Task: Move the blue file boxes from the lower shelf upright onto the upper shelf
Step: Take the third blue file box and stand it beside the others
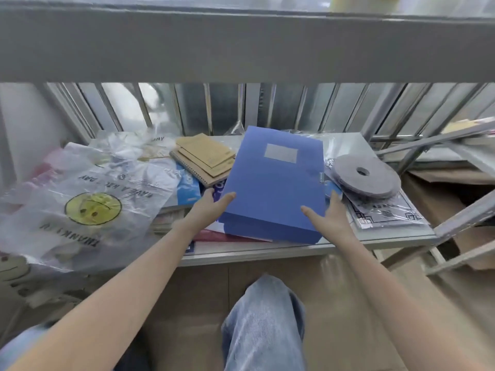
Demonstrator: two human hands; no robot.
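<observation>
Both arms bare, stretched fwd from bottom corners, converging toward centre. Left hand (211, 207): palm turned inward, thumb on top, fingers (209, 192) curled round behind, clamped on the box (273, 183) at its left edge. Right hand (330, 212): thumb laid inward over box top, fingers up along its right edge, gripping. Wrists about level. One knee in jeans (263, 322) between forearms.
</observation>
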